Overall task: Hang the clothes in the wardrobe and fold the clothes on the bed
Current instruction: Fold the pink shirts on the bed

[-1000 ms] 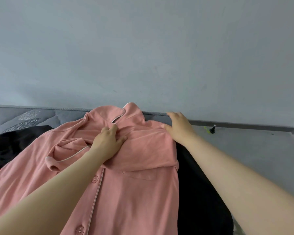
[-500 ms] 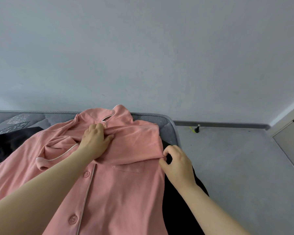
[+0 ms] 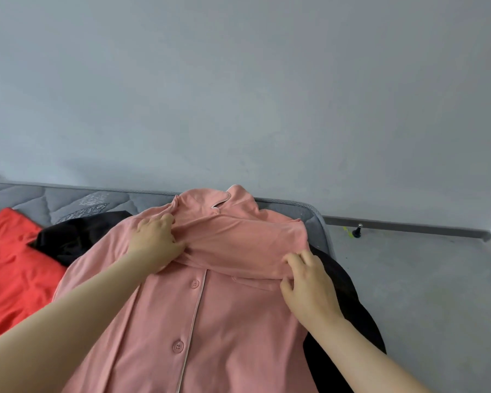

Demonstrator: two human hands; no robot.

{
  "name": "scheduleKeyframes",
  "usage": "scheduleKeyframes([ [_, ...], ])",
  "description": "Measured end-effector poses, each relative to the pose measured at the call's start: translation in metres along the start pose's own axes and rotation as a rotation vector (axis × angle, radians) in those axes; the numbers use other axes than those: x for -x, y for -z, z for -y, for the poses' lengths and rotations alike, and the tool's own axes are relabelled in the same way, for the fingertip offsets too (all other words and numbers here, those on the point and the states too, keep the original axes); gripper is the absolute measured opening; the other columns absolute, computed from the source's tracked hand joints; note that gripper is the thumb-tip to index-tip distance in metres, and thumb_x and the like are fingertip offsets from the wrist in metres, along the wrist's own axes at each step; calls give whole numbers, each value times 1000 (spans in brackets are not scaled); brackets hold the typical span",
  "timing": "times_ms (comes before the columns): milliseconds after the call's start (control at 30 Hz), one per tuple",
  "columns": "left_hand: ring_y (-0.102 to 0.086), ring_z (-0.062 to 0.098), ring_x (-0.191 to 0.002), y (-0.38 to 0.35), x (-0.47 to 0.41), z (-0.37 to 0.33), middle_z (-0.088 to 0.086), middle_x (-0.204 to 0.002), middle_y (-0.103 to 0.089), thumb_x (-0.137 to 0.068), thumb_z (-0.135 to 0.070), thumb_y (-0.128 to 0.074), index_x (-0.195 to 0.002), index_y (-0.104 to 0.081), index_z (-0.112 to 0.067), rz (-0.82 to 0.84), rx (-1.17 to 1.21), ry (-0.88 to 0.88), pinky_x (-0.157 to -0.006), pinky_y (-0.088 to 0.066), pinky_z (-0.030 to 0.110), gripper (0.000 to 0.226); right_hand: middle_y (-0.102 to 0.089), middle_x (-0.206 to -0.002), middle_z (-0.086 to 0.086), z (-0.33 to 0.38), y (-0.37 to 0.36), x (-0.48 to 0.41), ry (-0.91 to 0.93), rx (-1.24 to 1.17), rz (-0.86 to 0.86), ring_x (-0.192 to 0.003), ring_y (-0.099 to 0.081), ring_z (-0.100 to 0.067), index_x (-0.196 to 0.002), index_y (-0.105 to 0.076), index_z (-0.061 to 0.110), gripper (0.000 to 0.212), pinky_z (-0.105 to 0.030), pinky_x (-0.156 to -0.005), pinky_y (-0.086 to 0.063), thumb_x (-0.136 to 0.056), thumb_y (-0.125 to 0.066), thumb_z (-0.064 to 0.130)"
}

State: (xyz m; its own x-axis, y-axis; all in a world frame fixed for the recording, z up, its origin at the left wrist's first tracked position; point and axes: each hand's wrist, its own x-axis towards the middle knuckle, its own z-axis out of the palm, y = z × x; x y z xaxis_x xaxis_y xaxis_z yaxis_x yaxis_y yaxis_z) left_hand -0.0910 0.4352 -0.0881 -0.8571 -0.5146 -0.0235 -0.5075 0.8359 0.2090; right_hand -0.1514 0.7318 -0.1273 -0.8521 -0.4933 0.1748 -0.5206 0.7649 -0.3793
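The folded sleeve (image 3: 244, 245) of the pink buttoned cotton shirt (image 3: 224, 336) is pinched by the right hand (image 3: 309, 287), withdrawn from the collar (image 3: 224, 199), and gripped by the left hand (image 3: 153, 242); folding advances.

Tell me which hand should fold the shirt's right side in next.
Probably right. The right hand sits at the right edge of the pink shirt, fingers pinching the folded sleeve; the left hand grips that sleeve near the collar.

In front of you, the grey quilted mattress (image 3: 54, 201) carries a red cloth (image 3: 12, 268), a black garment (image 3: 77, 239) beside it, and a pink shirt (image 3: 238, 321) partly over the black one.
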Motion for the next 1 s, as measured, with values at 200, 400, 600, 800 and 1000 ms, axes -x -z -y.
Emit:
scheduleKeyframes([
  [200,-43,33,-120,9,26,46,11,-123,-48,-65,-50,-67,-123,-46,-16,60,182,193,-93,-39,37,70,-52,-114,1,67,-5,-22,162,-84,57,-106,-49,-18,-119,-57,18,33,-27,-83,-43,-87,-52,14],
  [400,-47,21,-104,9,43,77,3,-113,-49,-46,-60,-82,-113,-42,-20,322,-131,169,-73,-35,28,88,-53,-117,1,119,-19,-35,274,-154,146,-108,-51,-19,-119,-56,19,32,-29,-86,-43,-88,-54,21],
  [600,-67,22,-68,24,42,104,8,-78,-72,-71,-17,-67,-79,-69,-9,272,243,215,-64,-56,28,12,-48,-135,-2,160,-39,-43,288,-243,291,-122,-48,-19,-148,-32,22,70,-26,-99,-38,-86,-62,30],
  [800,-66,25,-64,42,39,126,3,-62,-64,-80,-12,-70,-65,-60,-11,278,518,245,-68,-57,37,18,-40,-120,-2,178,-51,-56,371,57,199,-115,-41,-24,-131,-47,31,52,-28,-91,-38,-82,-62,29],
  [1000,-54,31,-107,19,48,134,10,-117,-55,-74,-41,-74,-112,-47,-11,166,104,268,-83,-45,35,55,-48,-121,-4,183,-64,-55,271,53,361,-112,-50,-25,-120,-51,18,38,-33,-89,-42,-84,-62,28],
])
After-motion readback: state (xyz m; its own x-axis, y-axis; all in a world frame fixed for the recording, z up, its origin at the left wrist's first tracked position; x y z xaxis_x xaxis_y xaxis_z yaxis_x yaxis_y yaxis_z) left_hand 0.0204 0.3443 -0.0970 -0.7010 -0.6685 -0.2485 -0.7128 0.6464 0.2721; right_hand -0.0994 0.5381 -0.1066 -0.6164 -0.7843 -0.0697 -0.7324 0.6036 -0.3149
